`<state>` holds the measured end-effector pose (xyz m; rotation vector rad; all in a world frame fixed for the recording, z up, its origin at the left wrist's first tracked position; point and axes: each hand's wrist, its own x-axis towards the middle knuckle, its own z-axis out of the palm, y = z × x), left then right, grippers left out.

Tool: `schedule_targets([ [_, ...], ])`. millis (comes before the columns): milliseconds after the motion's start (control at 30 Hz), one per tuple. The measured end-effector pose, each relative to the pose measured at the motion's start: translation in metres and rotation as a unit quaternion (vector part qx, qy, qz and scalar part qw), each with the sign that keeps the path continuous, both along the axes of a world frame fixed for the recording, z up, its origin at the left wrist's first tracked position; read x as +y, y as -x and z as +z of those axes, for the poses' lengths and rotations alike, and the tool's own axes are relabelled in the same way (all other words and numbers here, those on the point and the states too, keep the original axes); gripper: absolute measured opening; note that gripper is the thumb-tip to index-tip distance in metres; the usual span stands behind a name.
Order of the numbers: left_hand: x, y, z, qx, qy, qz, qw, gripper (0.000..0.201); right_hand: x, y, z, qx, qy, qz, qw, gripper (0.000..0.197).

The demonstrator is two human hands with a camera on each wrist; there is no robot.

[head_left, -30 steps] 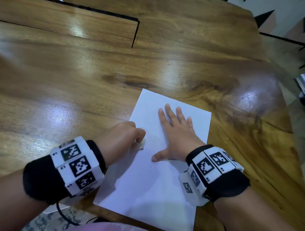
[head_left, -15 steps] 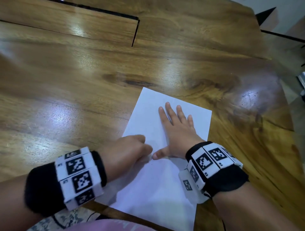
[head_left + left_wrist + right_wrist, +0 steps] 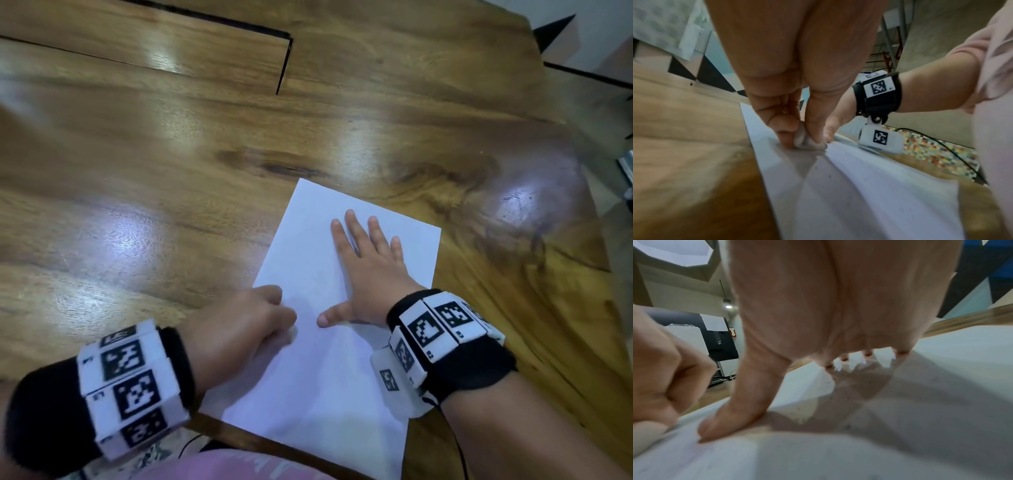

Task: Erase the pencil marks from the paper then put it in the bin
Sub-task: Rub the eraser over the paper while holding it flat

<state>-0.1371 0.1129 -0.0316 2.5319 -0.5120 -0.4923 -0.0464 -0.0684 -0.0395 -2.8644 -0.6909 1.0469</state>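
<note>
A white sheet of paper (image 3: 322,370) lies at the near edge of the wooden table (image 3: 171,171). My right hand (image 3: 370,270) lies flat on the sheet's upper half, fingers straight and spread, thumb out to the left. My left hand (image 3: 239,325) pinches a small white eraser (image 3: 807,141) between thumb and fingertips and presses it on the paper near its left edge. The eraser (image 3: 291,334) barely shows under the fist in the head view. In the right wrist view the paper (image 3: 900,426) carries small dark specks. No pencil marks are plain to see.
The table's near edge (image 3: 274,442) runs under the paper's bottom corner, which hangs slightly over it. A dark seam (image 3: 281,72) crosses the tabletop at the back. A black cable (image 3: 941,146) trails from the right wrist camera. No bin is in view.
My left hand with the eraser slid right across the paper toward the right thumb, then back a little to the left. The right hand stayed flat on the sheet.
</note>
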Motion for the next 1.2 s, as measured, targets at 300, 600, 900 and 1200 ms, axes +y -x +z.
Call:
schedule_targets([
  [300,-0.030,-0.072,0.000,-0.026,-0.030,0.064,0.997,0.010,0.000,0.000,-0.001,-0.005,-0.002,0.000,1.000,0.138],
  [600,-0.004,-0.017,-0.003,0.024,-0.022,-0.006,0.999,0.018,-0.002,0.000,-0.002,-0.009,-0.027,-0.020,0.999,0.146],
  [900,-0.043,-0.117,0.006,-0.041,-0.044,0.086,0.994,0.017,-0.001,0.000,0.001,-0.012,-0.021,-0.031,0.999,0.150],
  [1200,-0.004,0.002,-0.002,0.022,-0.007,-0.035,0.999,0.023,0.000,0.000,-0.001,-0.009,-0.007,-0.029,1.000,0.151],
])
